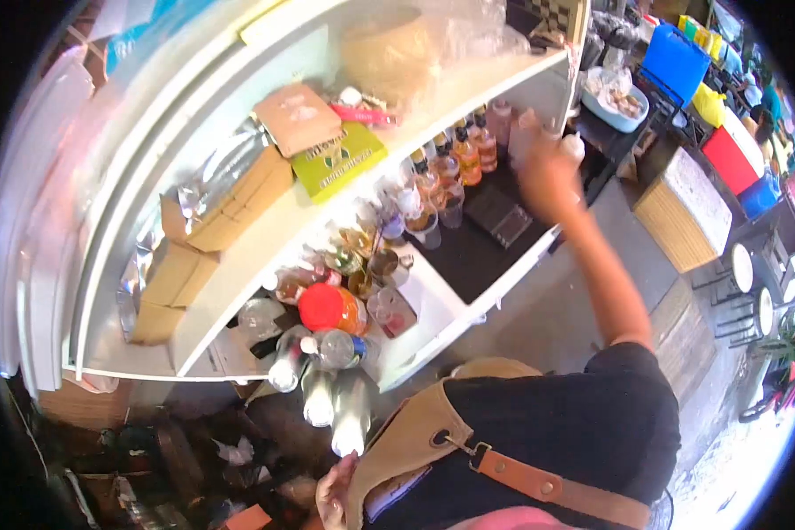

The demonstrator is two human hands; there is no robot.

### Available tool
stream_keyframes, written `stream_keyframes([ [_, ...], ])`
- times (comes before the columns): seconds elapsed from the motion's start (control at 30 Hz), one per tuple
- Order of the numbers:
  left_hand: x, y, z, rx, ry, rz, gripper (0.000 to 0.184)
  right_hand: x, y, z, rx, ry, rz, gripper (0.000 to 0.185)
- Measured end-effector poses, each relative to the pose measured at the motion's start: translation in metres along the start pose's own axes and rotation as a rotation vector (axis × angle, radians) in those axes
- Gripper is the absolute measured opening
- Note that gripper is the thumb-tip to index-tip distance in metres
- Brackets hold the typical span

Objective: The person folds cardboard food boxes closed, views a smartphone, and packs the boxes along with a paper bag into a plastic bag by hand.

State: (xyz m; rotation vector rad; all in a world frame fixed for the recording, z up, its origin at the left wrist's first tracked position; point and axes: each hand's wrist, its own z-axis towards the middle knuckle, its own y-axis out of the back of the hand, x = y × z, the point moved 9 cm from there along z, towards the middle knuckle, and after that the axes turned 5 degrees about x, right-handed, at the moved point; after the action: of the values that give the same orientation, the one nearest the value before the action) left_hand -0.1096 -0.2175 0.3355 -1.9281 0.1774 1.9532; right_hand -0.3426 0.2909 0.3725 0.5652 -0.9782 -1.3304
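Stretched out to the upper right, my right hand (549, 181) is over the far end of the counter, beside pale bottles (523, 132). Its fingers are smeared by motion, so their grip cannot be made out. My left hand (334, 496) is low by the edge of the tan apron (415, 437), just below a clear bottle (352, 415); its fingers are partly hidden. Bottles with orange liquid (468, 163) stand in rows near a dark flat box (498, 217). A red-lidded jar (321, 307) is among glasses and bottles nearer my body.
Above the bottles, a white shelf (238, 256) holds cardboard boxes (238, 199) and a green packet (337, 161). A light blue basin (616, 102) lies past the counter's end. Farther right are a wooden-sided box (680, 212), a red-and-white cooler (733, 150) and stools (742, 268).
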Motion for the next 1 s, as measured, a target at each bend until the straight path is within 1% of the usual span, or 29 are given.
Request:
stream_keyframes([
  [0.03, -0.005, 0.004, 0.005, -0.003, -0.027, -0.005, 0.052, -0.045, 0.063, 0.047, -0.249, -0.288, 0.153, 0.018],
  [0.07, -0.007, 0.004, 0.005, 0.027, -0.038, -0.007, 0.052, -0.053, 0.114, 0.088, -0.567, -0.087, 0.181, 0.018],
  [0.1, -0.008, -0.008, 0.011, 0.047, -0.045, -0.012, 0.051, -0.09, 0.102, 0.149, -0.52, -0.047, 0.078, 0.025],
  [0.13, -0.016, -0.021, 0.022, -0.074, -0.05, -0.063, 0.048, -0.122, 0.09, 0.202, -0.495, 0.009, -0.022, 0.033],
  [0.17, -0.013, -0.028, 0.033, -0.046, -0.025, -0.128, 0.05, -0.148, 0.075, 0.236, -0.408, -0.031, -0.12, 0.032],
  [0.2, -0.013, -0.031, 0.04, -0.038, -0.011, -0.195, 0.052, -0.166, 0.057, 0.255, -0.301, -0.077, -0.203, 0.032],
  [0.27, -0.019, -0.034, 0.056, -0.177, 0.042, -0.046, 0.047, -0.186, 0.024, 0.294, -0.162, -0.104, -0.299, 0.035],
  [0.3, -0.019, -0.037, 0.061, -0.103, 0.042, -0.07, 0.042, -0.196, 0.014, 0.306, -0.129, -0.104, -0.327, 0.037],
  [0.33, -0.031, -0.044, 0.067, -0.13, 0.103, -0.018, 0.035, -0.199, 0.014, 0.317, -0.113, -0.102, -0.352, 0.041],
  [0.37, -0.041, -0.046, 0.069, -0.152, 0.109, 0.055, 0.032, -0.201, 0.013, 0.327, -0.114, -0.088, -0.36, 0.044],
  [0.4, -0.046, -0.046, 0.067, -0.17, 0.159, 0.062, 0.03, -0.202, 0.011, 0.336, -0.119, -0.075, -0.366, 0.048],
  [0.43, -0.054, -0.042, 0.067, -0.185, 0.129, 0.116, 0.029, -0.202, 0.008, 0.343, -0.131, -0.049, -0.36, 0.053],
  [0.47, -0.073, -0.044, 0.069, -0.197, 0.071, 0.125, 0.028, -0.197, 0.009, 0.344, -0.13, -0.023, -0.345, 0.057],
  [0.5, -0.085, -0.042, 0.067, -0.232, 0.056, 0.152, 0.027, -0.194, 0.007, 0.343, -0.08, 0.013, -0.319, 0.054],
  [0.53, -0.099, -0.04, 0.063, -0.26, 0.017, 0.252, 0.027, -0.192, 0.01, 0.34, -0.031, 0.044, -0.298, 0.051],
  [0.6, -0.123, -0.042, 0.054, -0.255, -0.083, 0.22, 0.026, -0.104, 0.075, 0.27, -0.102, 0.031, -0.125, 0.046],
  [0.67, -0.14, -0.043, 0.041, -0.229, -0.204, 0.187, 0.025, -0.155, 0.072, 0.283, -0.215, 0.04, -0.063, 0.047],
  [0.73, -0.146, -0.038, 0.019, -0.257, -0.223, 0.211, 0.026, -0.141, 0.11, 0.232, -0.432, 0.141, -0.019, 0.045],
  [0.8, -0.156, -0.033, -0.007, -0.295, -0.3, 0.24, 0.027, -0.194, 0.12, 0.204, -0.534, 0.057, 0.019, 0.043],
  [0.83, -0.158, -0.028, -0.023, -0.328, -0.306, 0.276, 0.027, -0.2, 0.129, 0.171, -0.52, -0.091, 0.277, 0.044],
  [0.87, -0.157, -0.024, -0.04, -0.34, -0.304, 0.283, 0.027, -0.197, 0.133, 0.137, -0.527, -0.184, 0.455, 0.045],
  [0.9, -0.16, -0.018, -0.06, -0.38, -0.35, 0.294, 0.028, -0.192, 0.137, 0.102, -0.551, -0.276, 0.634, 0.046],
  [0.93, -0.163, -0.015, -0.081, -0.422, -0.397, 0.304, 0.028, -0.197, 0.138, 0.079, -0.605, -0.308, 0.734, 0.047],
  [0.97, -0.166, -0.012, -0.103, -0.467, -0.421, 0.308, 0.028, -0.204, 0.132, 0.065, -0.604, -0.167, 0.749, 0.048],
  [1.0, -0.167, -0.009, -0.122, -0.48, -0.422, 0.317, 0.028, -0.193, 0.119, 0.058, -0.54, -0.206, 1.031, 0.05],
])
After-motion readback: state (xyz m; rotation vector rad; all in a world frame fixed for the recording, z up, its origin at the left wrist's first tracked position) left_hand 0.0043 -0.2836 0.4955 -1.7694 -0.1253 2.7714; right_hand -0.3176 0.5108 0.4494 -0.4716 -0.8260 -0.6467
